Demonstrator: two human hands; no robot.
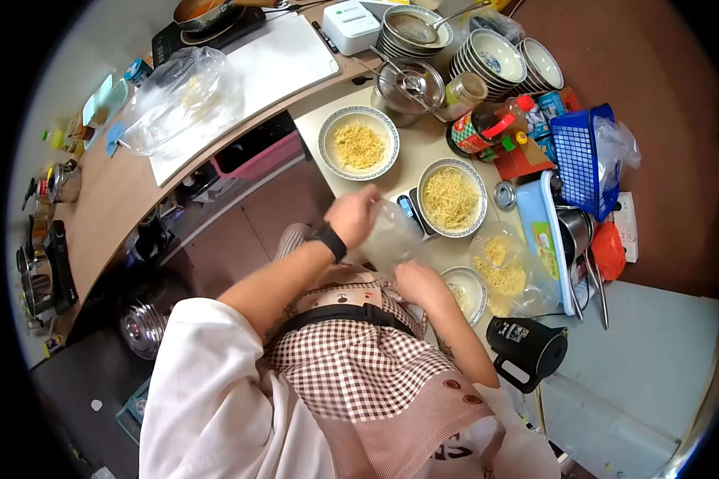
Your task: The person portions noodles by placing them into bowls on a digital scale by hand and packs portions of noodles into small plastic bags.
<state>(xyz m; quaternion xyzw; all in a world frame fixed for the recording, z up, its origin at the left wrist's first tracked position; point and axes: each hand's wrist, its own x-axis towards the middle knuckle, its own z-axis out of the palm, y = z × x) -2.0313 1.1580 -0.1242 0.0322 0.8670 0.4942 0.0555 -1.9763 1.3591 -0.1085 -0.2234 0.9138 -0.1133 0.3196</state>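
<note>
A clear plastic bag (395,230) is stretched between my hands, in front of the checked apron. My left hand (353,216), with a black band on its wrist, is closed on the bag's upper end. Lower down, my right hand (420,283) is closed on its other end. Noodles (449,198) fill a patterned bowl (481,185) on a kitchen scale (407,207). Another bowl (327,152) of noodles stands farther back. Beside my right hand are a smaller bowl (477,297), partly hidden by my arm, and an open bag of noodles (503,275).
Stacked bowls (494,60), a lidded pot (408,84) and a sauce bottle (475,132) line the back. At right stand a blue basket (579,152) and a black kettle (527,350). A white board (284,60) and a plastic bag (180,100) lie on the left counter.
</note>
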